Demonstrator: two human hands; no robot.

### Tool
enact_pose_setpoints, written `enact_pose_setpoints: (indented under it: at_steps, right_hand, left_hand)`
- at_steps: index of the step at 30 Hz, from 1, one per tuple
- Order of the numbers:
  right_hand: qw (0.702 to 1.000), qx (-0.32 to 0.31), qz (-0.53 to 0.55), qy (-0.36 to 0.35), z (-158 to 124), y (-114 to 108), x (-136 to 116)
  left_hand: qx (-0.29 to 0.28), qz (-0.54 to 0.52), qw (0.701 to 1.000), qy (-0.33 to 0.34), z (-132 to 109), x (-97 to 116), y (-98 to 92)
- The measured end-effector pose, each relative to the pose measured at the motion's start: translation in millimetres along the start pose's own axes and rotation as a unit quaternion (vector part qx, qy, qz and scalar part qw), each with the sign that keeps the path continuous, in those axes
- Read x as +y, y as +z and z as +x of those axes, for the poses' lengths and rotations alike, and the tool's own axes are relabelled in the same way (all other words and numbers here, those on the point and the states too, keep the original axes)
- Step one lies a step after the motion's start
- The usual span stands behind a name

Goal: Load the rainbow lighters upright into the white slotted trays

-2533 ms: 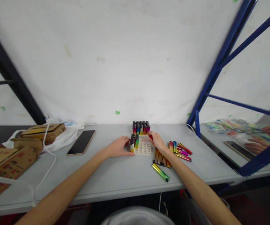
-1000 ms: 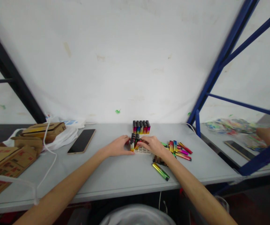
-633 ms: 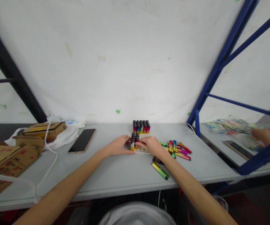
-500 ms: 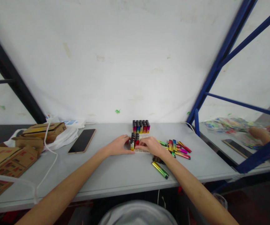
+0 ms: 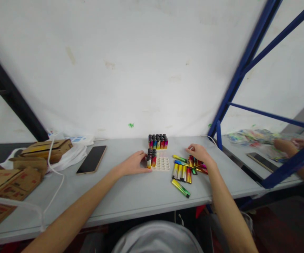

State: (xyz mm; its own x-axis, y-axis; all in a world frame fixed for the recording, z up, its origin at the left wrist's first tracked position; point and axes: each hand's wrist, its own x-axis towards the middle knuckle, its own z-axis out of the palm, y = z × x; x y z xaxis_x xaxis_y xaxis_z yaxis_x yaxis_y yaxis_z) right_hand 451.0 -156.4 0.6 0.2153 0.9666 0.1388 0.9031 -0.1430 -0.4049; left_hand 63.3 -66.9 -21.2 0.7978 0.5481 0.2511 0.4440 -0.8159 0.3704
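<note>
A white tray (image 5: 163, 164) with rows of round holes lies on the table. Black-topped lighters (image 5: 152, 159) stand upright in its left end. My left hand (image 5: 136, 163) grips that end, thumb at the near side and fingers behind. My right hand (image 5: 199, 153) hovers at the far side of a pile of loose shiny lighters (image 5: 183, 173), its fingers loosely apart and nothing visible in them. Part of the pile is hidden behind this hand and wrist. One yellow-green lighter (image 5: 180, 188) lies apart in front.
Behind the tray stands a full block of upright lighters (image 5: 158, 141). To the left are a phone (image 5: 92, 159), cardboard boxes (image 5: 17, 179) and a white cable (image 5: 52, 154). A blue metal frame (image 5: 228, 100) rises on the right; beyond it are another person's hands (image 5: 286, 147) and a phone (image 5: 262, 161).
My right hand has left the tray and moved right to the loose lighters, uncovering the tray's holes. My left hand stays at the tray's left end. The view has shifted slightly.
</note>
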Motion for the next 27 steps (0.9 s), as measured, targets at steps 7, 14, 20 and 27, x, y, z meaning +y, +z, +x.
enact_pose_setpoints:
  at_steps: [7, 14, 20, 27]
  right_hand:
    - [0.978, -0.156, 0.101, -0.090, 0, 11, -2]
    - [0.989, -0.045, 0.076, -0.120, 1, 14, -8]
    - [0.980, 0.025, 0.133, -0.145, -3, 4, -21]
    - [0.939, 0.070, 0.290, -0.169, -5, 3, -35]
  left_hand:
    - [-0.009, -0.003, 1.000, 0.001, 1, 0, -1.6]
    - [-0.004, -0.010, 1.000, -0.007, 0, 1, -1.6]
    - [-0.001, -0.009, 1.000, -0.005, 1, 0, -0.4]
    - [-0.017, 0.001, 1.000, -0.007, 2, 1, -1.5]
